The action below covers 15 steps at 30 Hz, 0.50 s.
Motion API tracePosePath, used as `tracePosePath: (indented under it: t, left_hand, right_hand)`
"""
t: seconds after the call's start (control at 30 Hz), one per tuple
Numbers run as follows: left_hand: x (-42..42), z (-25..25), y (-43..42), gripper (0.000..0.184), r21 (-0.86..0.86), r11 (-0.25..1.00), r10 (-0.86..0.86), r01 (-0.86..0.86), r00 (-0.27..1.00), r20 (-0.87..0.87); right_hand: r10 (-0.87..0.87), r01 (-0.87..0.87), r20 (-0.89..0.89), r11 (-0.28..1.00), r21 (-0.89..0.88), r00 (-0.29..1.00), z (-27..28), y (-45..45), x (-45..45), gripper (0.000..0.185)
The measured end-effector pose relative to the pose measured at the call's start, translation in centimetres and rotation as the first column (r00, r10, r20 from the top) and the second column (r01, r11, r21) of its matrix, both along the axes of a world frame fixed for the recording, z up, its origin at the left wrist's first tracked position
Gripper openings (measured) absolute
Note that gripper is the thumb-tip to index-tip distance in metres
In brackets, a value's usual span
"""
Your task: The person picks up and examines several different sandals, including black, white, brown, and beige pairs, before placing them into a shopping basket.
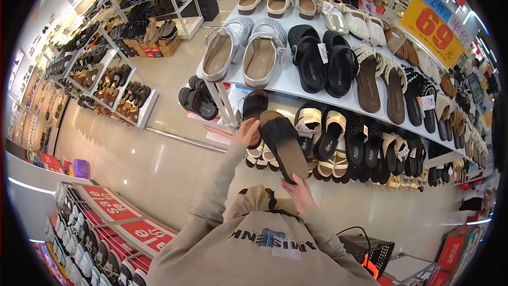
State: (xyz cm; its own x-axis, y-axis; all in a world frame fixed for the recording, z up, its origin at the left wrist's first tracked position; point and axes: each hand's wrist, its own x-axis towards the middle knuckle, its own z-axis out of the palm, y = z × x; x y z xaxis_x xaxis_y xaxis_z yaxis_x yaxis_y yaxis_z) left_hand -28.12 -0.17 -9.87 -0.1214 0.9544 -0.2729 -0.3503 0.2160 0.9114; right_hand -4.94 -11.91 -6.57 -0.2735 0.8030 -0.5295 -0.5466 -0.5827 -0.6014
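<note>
Beside the shelf edge (291, 89), a likely light slide (290, 151) is aptly heel-pinched by the right hand (300, 194), a dark shoe (255, 104) gripped by the left hand (247, 133).

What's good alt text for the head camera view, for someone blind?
A person's right hand holds a dark slip-on sandal by the heel, while the left hand is at another sandal, in a shoe shop. Beyond, shoes line a white shelf with a yellow sign reading 69.
</note>
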Motion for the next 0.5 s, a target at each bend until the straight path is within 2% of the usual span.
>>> tracePosePath:
  t: [0.03,0.1,0.13,0.17,0.2,0.23,0.3,0.33,0.47,0.5]
  left_hand:
    - [0.8,-1.2,-1.3,0.045,-0.002,1.0,-0.009,0.009,1.0,-0.002]
    - [2.2,-4.0,-4.0,0.047,0.158,0.986,0.071,-0.054,0.992,-0.104]
    - [3.1,-4.5,-5.7,0.048,0.052,0.999,-0.008,0.014,0.993,-0.122]
    - [4.0,-5.0,-7.5,0.05,-0.055,0.995,-0.085,0.079,0.988,-0.132]
    - [4.8,-6.3,-9.0,0.052,-0.065,0.99,-0.126,0.122,0.99,-0.065]
    - [5.6,-7.6,-10.0,0.053,-0.072,0.983,-0.167,0.167,0.986,0.002]
    - [6.8,-8.2,-11.4,0.056,-0.106,0.98,-0.168,0.168,0.986,0.01]
    - [7.1,-8.4,-11.8,0.059,-0.144,0.976,-0.162,0.164,0.987,0.021]
    - [7.5,-9.2,-12.1,0.062,-0.041,0.991,-0.13,0.131,0.991,0.024]
    - [6.5,-9.1,-11.0,0.062,0.034,0.993,-0.109,0.111,0.992,-0.064]
  right_hand:
    - [-0.009,0.009,-0.002,1.0,-0.002,1.0,0.1,0.3,-0.7,0.042]
    - [-0.049,0.048,-0.018,0.997,-0.052,0.999,-0.2,1.1,-2.0,0.038]
    - [-0.053,0.051,-0.022,0.997,-0.051,0.998,-0.6,1.5,-2.5,0.038]
    - [-0.074,0.061,-0.105,0.991,-0.116,0.992,-1.1,1.8,-2.9,0.039]
    - [-0.1,0.066,-0.186,0.982,-0.178,0.977,-1.9,2.3,-3.4,0.04]
    - [-0.104,0.07,-0.189,0.982,-0.175,0.976,-3.5,3.0,-3.9,0.04]
    - [-0.063,-0.01,-0.23,0.953,-0.302,0.971,-5.9,4.2,-5.1,0.042]
    - [-0.009,-0.057,-0.194,0.942,-0.331,0.981,-6.3,4.8,-5.8,0.038]
    - [-0.062,0.008,-0.187,0.96,-0.278,0.98,-8.2,6.2,-6.8,0.041]
    - [0.027,-0.057,-0.145,0.976,-0.211,0.989,-9.5,8.4,-7.6,0.045]
